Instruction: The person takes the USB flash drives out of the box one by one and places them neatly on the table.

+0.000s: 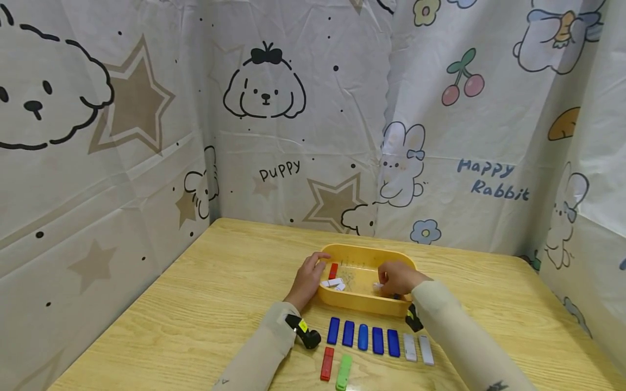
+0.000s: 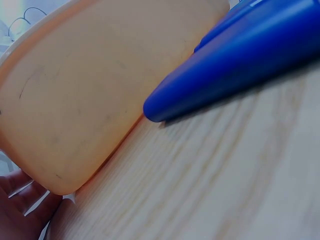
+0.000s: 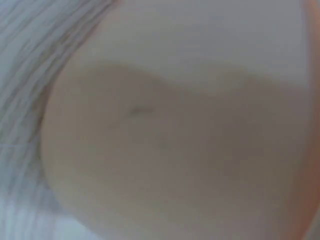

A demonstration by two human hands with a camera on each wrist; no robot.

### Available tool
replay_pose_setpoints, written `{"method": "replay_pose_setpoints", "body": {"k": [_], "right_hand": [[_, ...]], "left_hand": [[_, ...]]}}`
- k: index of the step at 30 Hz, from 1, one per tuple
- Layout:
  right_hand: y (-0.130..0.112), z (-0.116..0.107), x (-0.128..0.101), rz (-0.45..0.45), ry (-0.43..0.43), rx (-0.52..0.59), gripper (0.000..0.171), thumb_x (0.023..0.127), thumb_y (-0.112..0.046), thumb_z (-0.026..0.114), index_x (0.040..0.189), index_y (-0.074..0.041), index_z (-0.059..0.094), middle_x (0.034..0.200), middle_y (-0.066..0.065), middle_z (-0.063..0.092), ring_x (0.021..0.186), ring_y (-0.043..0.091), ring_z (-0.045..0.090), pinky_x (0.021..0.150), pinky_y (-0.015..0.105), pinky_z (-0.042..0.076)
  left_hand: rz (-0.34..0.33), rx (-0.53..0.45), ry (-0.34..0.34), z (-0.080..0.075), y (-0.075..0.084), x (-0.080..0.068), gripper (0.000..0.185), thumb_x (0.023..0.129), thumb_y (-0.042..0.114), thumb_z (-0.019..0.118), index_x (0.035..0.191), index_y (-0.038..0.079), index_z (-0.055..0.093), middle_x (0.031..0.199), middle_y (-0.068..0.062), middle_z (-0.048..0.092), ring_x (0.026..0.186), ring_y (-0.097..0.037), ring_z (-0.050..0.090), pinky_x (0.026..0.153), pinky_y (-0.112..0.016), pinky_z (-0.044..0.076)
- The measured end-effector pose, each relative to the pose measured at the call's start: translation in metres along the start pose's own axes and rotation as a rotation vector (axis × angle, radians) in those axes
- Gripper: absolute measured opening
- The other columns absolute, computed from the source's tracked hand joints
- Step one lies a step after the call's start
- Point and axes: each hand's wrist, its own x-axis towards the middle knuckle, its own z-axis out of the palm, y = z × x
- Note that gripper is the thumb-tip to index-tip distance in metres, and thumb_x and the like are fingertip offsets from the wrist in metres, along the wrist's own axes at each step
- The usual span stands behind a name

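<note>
Yellow tray [image 1: 362,306]: left hand [image 1: 306,277] relaxed against its left side; right hand [image 1: 400,277] curled inside, grip unclear.

ok so from where I'm standing there are two bits of lettering to read, both printed on the white cartoon curtain [image 1: 323,138]; first is "puppy" [image 1: 280,171] in black, slanting a little uphill under a dog face with a bow; other one's "Happy Rabbit" [image 1: 493,180] in blue, stacked over two lines, right of a bunny; there's also a dark mark on the right sleeve [image 1: 471,343], cut off at the bottom edge, and I honestly can't read it
</note>
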Motion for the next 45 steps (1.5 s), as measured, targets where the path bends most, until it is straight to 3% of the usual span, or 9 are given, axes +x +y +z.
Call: {"method": "replay_pose_setpoints", "body": {"k": [5,11,13,17,19,23,36,41,45], "right_hand": [[0.008,-0.002,0.004,-0.091,0.085,0.059,0.015,0.084,-0.013,0.074,0.077,-0.011,0.06,0.069,-0.001,0.054,0.062,0.015,0.05,0.058,0.029,0.042],[0.006,-0.008,-0.002,-0.129,0.169,0.069,0.011,0.084,-0.013,0.073,0.081,-0.012,0.062,0.073,-0.002,0.058,0.066,0.015,0.051,0.062,0.03,0.045],[0.004,-0.009,-0.007,-0.135,0.188,0.098,0.01,0.085,-0.013,0.072,0.09,-0.011,0.063,0.077,-0.001,0.06,0.066,0.015,0.055,0.062,0.03,0.048],[0.0,-0.011,-0.02,-0.119,0.199,0.228,0.028,0.089,-0.01,0.067,0.116,-0.011,0.059,0.081,0.004,0.061,0.063,0.022,0.063,0.056,0.03,0.053],[-0.002,-0.012,-0.026,-0.107,0.205,0.312,0.033,0.09,-0.008,0.066,0.121,-0.012,0.058,0.082,0.007,0.06,0.062,0.026,0.065,0.055,0.033,0.055],[-0.006,-0.014,-0.038,-0.108,0.238,0.399,0.033,0.088,-0.004,0.067,0.12,-0.011,0.059,0.086,0.009,0.06,0.065,0.025,0.067,0.059,0.033,0.057],[-0.015,-0.009,-0.07,-0.196,0.302,0.45,0.052,0.083,-0.005,0.073,0.128,-0.022,0.053,0.1,0.008,0.059,0.078,0.016,0.067,0.068,0.027,0.056],[-0.02,-0.008,-0.084,-0.239,0.327,0.522,0.058,0.083,-0.007,0.074,0.133,-0.022,0.048,0.097,0.01,0.06,0.077,0.023,0.069,0.066,0.027,0.055],[-0.025,-0.002,-0.095,-0.28,0.299,0.537,0.055,0.084,-0.009,0.073,0.131,-0.02,0.048,0.092,0.01,0.058,0.071,0.018,0.069,0.064,0.026,0.055]], "left_hand": [[-0.01,0.005,0.0,0.001,0.0,0.0,0.027,0.101,0.026,0.041,0.119,0.018,0.06,0.126,-0.009,0.054,0.117,-0.028,0.051,0.101,-0.051,0.038],[-0.025,0.003,-0.001,0.001,0.0,0.0,0.027,0.1,0.027,0.041,0.12,0.02,0.059,0.128,-0.008,0.054,0.119,-0.028,0.05,0.102,-0.05,0.037],[-0.022,0.001,-0.001,0.001,-0.001,0.0,0.027,0.1,0.027,0.041,0.119,0.02,0.06,0.128,-0.008,0.054,0.12,-0.028,0.05,0.102,-0.051,0.037],[-0.02,-0.007,-0.004,0.001,0.0,0.0,0.027,0.1,0.027,0.041,0.12,0.02,0.059,0.129,-0.009,0.053,0.121,-0.028,0.049,0.103,-0.051,0.036],[-0.022,-0.007,-0.006,0.002,0.0,0.0,0.027,0.1,0.027,0.041,0.119,0.019,0.059,0.128,-0.009,0.054,0.12,-0.028,0.049,0.103,-0.051,0.036],[-0.017,0.001,-0.006,0.002,0.001,0.001,0.028,0.1,0.027,0.041,0.119,0.018,0.06,0.128,-0.009,0.054,0.12,-0.029,0.049,0.103,-0.051,0.036],[-0.009,0.012,0.0,0.002,0.001,0.0,0.028,0.1,0.025,0.041,0.119,0.017,0.06,0.129,-0.01,0.054,0.121,-0.029,0.049,0.103,-0.052,0.036],[0.002,0.023,0.008,0.001,0.0,0.002,0.028,0.099,0.027,0.041,0.118,0.017,0.06,0.127,-0.01,0.055,0.12,-0.03,0.049,0.103,-0.052,0.036],[0.002,0.024,0.004,0.002,-0.001,0.003,0.029,0.099,0.027,0.041,0.119,0.017,0.06,0.127,-0.01,0.055,0.119,-0.03,0.049,0.102,-0.052,0.036]]}}
